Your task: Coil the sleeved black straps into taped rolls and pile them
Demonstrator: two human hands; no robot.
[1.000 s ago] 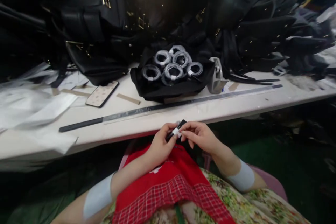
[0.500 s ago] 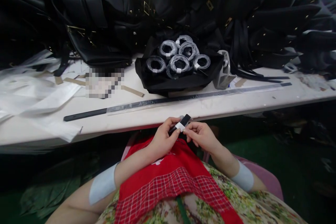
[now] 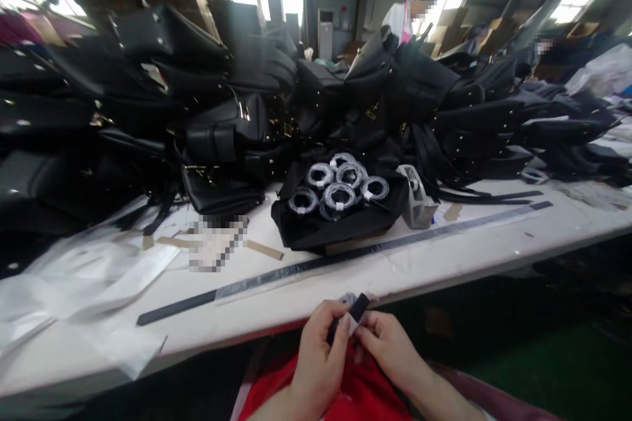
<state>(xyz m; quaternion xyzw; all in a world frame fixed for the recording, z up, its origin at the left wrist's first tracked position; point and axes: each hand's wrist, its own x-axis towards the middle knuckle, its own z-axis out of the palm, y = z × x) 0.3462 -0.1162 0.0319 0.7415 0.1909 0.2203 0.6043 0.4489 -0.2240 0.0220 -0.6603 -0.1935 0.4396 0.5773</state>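
Observation:
In front of the table's edge, my left hand (image 3: pixel 318 352) is closed around a black strap (image 3: pixel 360 305) that looks rolled up in clear plastic. The strap's flat end juts up past my thumb. A white piece of tape (image 3: pixel 352 322) crosses it beside my left thumb. My right hand (image 3: pixel 388 345) pinches at the strap's right side, its fingertips on the end of the tape. Ahead on the table a long black strap (image 3: pixel 180 307) lies partly covered in clear plastic.
A black fabric-lined container (image 3: pixel 316 231) holds several plastic-wrapped strap coils (image 3: pixel 339 196). Right of it stands a grey tape dispenser (image 3: pixel 419 200). White sheeting (image 3: pixel 99 296) lies at left on the white table (image 3: pixel 424 263). Black bags (image 3: pixel 232 118) are piled behind. A person (image 3: pixel 395 18) is beyond them.
The view has tilted up, bringing windows and people into sight. Both hands still hold the strap and tape; the left thumb now covers more of the tape.

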